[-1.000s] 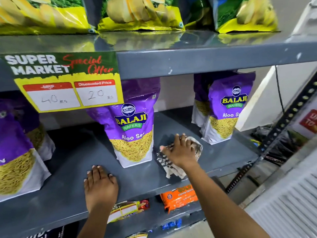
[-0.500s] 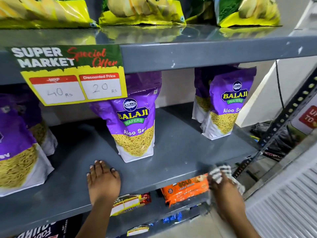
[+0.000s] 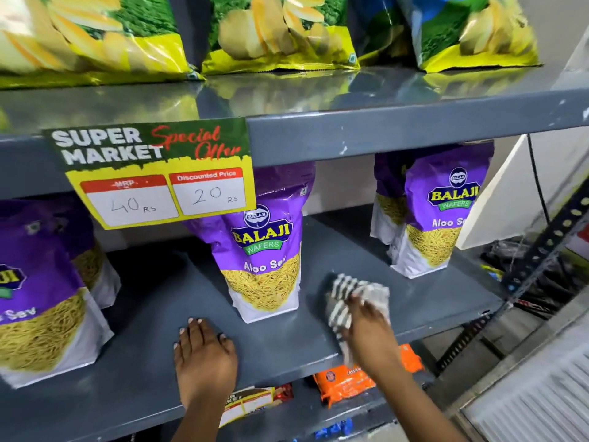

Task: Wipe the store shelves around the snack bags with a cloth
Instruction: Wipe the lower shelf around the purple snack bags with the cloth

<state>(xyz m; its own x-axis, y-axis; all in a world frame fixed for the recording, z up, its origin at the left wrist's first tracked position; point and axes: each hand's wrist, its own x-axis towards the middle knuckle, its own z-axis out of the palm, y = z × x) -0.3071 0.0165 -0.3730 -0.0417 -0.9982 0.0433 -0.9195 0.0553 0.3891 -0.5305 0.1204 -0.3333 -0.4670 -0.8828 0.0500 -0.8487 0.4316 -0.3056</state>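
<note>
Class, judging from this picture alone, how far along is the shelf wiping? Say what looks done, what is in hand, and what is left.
Done: cannot be judged; no visible trace.
In hand: the right hand presses a striped cloth on the middle shelf, right of the centre Aloo Sev bag. The left hand rests flat on that shelf.
Left: presumably the stretch by the left bags and the top shelf.

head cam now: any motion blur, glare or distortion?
Head view: cloth and right hand smeared by motion; left hand sharp, flat on the middle shelf. Top shelf glossy, mirroring the chip bags. Wide-angle bend at the edges.
</note>
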